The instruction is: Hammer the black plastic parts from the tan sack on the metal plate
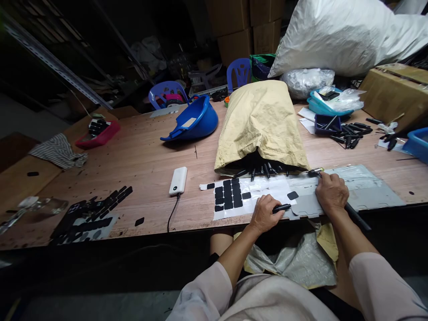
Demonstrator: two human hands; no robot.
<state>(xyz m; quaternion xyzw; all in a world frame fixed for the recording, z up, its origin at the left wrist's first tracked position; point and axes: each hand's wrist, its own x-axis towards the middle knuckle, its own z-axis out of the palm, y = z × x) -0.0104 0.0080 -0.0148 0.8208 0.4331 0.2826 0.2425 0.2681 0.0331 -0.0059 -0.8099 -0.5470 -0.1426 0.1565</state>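
My left hand (265,213) is closed around a short black stick-like part (281,207) at the table's near edge. Just left of it lies a white backing sheet (261,189) carrying several black rounded pads (228,195). My right hand (331,192) is closed on a long thin black rod (357,217) that sticks out past the table edge, and its fingers press on a grey plastic sheet (361,191). A single black pad (293,195) lies between the two hands. Behind them a tan sack (261,120) lies open, with several black parts (264,170) spilling out.
A white power bank (178,180) with a cable lies left of the sheet. More black pads (100,209) sit at the near left. A blue basin (194,121), a red tray (99,133), a blue tray (416,143) and cardboard boxes (394,91) ring the table.
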